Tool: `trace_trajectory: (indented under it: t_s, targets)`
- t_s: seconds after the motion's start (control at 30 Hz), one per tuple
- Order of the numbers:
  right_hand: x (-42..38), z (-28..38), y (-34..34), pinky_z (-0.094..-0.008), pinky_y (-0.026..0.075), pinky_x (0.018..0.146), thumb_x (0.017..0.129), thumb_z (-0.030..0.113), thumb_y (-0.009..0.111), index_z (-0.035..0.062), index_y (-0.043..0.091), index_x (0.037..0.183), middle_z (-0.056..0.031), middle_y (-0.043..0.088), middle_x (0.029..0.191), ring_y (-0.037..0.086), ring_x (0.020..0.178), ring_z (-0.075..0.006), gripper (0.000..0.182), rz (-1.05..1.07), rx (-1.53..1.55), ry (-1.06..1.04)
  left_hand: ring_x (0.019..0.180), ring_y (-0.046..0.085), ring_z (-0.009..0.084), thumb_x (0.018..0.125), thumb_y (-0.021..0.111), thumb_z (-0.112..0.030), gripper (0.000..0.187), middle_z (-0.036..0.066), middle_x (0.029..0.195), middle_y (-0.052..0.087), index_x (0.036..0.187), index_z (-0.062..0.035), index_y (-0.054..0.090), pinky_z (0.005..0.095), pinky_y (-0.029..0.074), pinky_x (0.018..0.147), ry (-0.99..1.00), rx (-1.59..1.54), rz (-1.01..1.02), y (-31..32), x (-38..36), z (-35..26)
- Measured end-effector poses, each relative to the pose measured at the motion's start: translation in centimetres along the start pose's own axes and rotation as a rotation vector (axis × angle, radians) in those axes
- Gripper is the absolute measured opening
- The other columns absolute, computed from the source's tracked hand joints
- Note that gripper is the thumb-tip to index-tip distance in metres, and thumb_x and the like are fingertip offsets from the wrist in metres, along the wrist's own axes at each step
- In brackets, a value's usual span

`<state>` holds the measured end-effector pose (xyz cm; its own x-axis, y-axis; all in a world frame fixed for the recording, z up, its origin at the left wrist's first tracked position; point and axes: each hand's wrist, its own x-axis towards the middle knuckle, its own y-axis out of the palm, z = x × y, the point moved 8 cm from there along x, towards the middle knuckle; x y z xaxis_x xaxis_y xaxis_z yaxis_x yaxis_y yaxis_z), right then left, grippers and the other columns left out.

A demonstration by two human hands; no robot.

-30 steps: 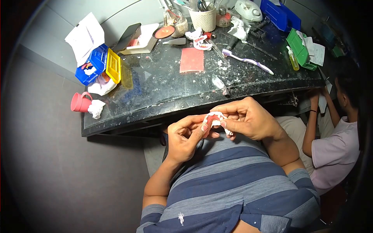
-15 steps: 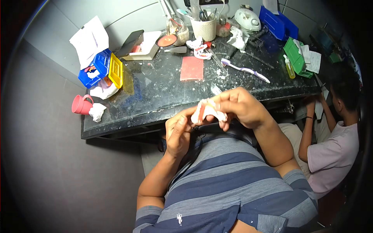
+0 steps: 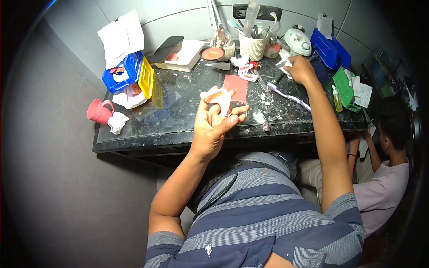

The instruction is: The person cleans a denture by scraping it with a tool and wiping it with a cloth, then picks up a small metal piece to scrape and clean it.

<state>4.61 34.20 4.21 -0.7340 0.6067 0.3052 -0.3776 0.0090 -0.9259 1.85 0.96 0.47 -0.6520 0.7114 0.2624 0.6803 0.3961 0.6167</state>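
A dental cast with pink wax on its arch (image 3: 219,99) rests in my left hand (image 3: 212,127), held between the fingers above the table's front part. My right hand (image 3: 300,70) reaches to the back of the table, its fingers pressed against a crumpled white tissue (image 3: 284,60). Behind my left hand lies a flat pink wax sheet (image 3: 237,87). Beside the sheet sits another model with pink gums and teeth (image 3: 247,73). A purple and white toothbrush (image 3: 288,96) lies in front of my right hand.
At the left are blue and yellow bins (image 3: 145,78) and a pink cup (image 3: 99,111). A woven holder (image 3: 252,48), a white device (image 3: 297,42) and a green bin (image 3: 346,88) stand behind and right. Another person (image 3: 380,178) sits at the right.
My right hand has let go of the cast and moved away to the tissue at the back. My left hand has risen over the table with the cast, and the view has shifted.
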Motion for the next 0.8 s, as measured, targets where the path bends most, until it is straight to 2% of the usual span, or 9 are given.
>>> trace_trajectory:
  t_s: [0.1,0.2,0.27,0.33,0.4,0.47,0.53,0.57,0.8]
  targets:
    - [1.0,-1.8,1.5,-0.0429,0.051,0.091,0.085,0.02,0.071,0.0068,0.071,0.113,-0.0211,0.068,0.114,0.066,0.104,-0.0373,0.031,0.022,0.09,0.064,0.113,0.063,0.0363,0.085,0.067,0.008,0.075,0.021,0.139,0.043,0.145,-0.0063,0.024,0.0391,0.057,0.091,0.038,0.074,-0.017,-0.8,1.0,-0.7]
    - [0.3,-1.6,-0.6,-0.0414,0.052,0.088,0.084,0.013,0.067,0.0061,0.072,0.103,-0.0198,0.068,0.112,0.067,0.1,-0.0362,0.021,-0.087,0.155,0.113,0.109,0.065,0.0337,0.084,0.065,0.014,0.079,0.018,0.139,0.04,0.147,-0.004,0.02,0.0358,0.06,0.085,0.103,0.142,-0.018,-1.7,1.8,-0.5]
    - [-2.9,3.1,-5.3,-0.0357,0.051,0.086,0.086,0.009,0.064,0.0006,0.068,0.104,-0.0186,0.07,0.104,0.068,0.096,-0.0326,0.02,-0.326,0.374,-0.195,0.107,0.065,0.0319,0.083,0.065,0.015,0.08,0.018,0.14,0.039,0.147,-0.0026,0.021,0.0366,0.06,0.085,0.182,0.227,0.022,-1.6,2.1,-0.9]
    - [-6.1,7.9,-7.3,-0.0369,0.051,0.085,0.088,0.005,0.061,-0.0009,0.066,0.102,-0.0164,0.069,0.097,0.068,0.089,-0.0309,0.017,-0.329,0.674,-0.506,0.106,0.066,0.0306,0.083,0.066,0.015,0.079,0.018,0.141,0.039,0.147,-0.0015,0.023,0.0363,0.06,0.085,0.18,0.237,0.02,-1.5,2.1,-0.5]
    - [-9.6,12.0,-8.2,-0.0405,0.051,0.085,0.084,0.001,0.058,0.0005,0.065,0.107,-0.0162,0.067,0.1,0.065,0.093,-0.033,0.024,-0.276,0.615,-0.726,0.106,0.066,0.0296,0.082,0.066,0.015,0.077,0.018,0.14,0.041,0.146,-0.0005,0.025,0.0356,0.06,0.086,0.183,0.251,0.032,-1.3,2.1,-0.2]
    - [-12.8,15.6,-7.9,-0.0403,0.047,0.09,0.078,0.0,0.062,0.0044,0.065,0.109,-0.0124,0.065,0.102,0.062,0.099,-0.0301,0.032,-0.256,0.452,-1.007,0.106,0.066,0.0289,0.082,0.066,0.016,0.076,0.018,0.138,0.043,0.145,0.0002,0.026,0.0351,0.06,0.086,0.157,0.248,0.056,-1.5,2.1,0.5]
    - [-14.2,17.4,-5.9,-0.0405,0.043,0.092,0.072,0.001,0.065,0.0068,0.065,0.111,-0.0094,0.062,0.101,0.059,0.102,-0.0281,0.039,-0.184,0.319,-1.124,0.106,0.066,0.0282,0.082,0.066,0.016,0.075,0.018,0.137,0.045,0.144,0.0009,0.027,0.0347,0.06,0.086,0.135,0.248,0.075,-1.5,2.0,0.8]
    - [-14.4,17.6,-5.1,-0.0401,0.044,0.09,0.07,0.003,0.066,0.0073,0.066,0.11,-0.0091,0.059,0.098,0.058,0.1,-0.0281,0.04,-0.227,0.266,-1.154,0.107,0.066,0.0277,0.082,0.066,0.016,0.074,0.017,0.136,0.047,0.144,0.0013,0.028,0.0343,0.06,0.086,0.123,0.234,0.07,-1.6,1.9,0.8]
    - [-15.6,17.9,-4.1,-0.0411,0.043,0.092,0.071,0.005,0.069,0.0065,0.069,0.106,-0.0099,0.06,0.1,0.058,0.103,-0.0275,0.035,-0.14,0.337,-1.159,0.109,0.064,0.0243,0.079,0.068,0.017,0.077,0.017,0.135,0.048,0.144,0.0019,0.028,0.0306,0.058,0.088,0.132,0.282,0.064,-2.0,1.3,0.4]
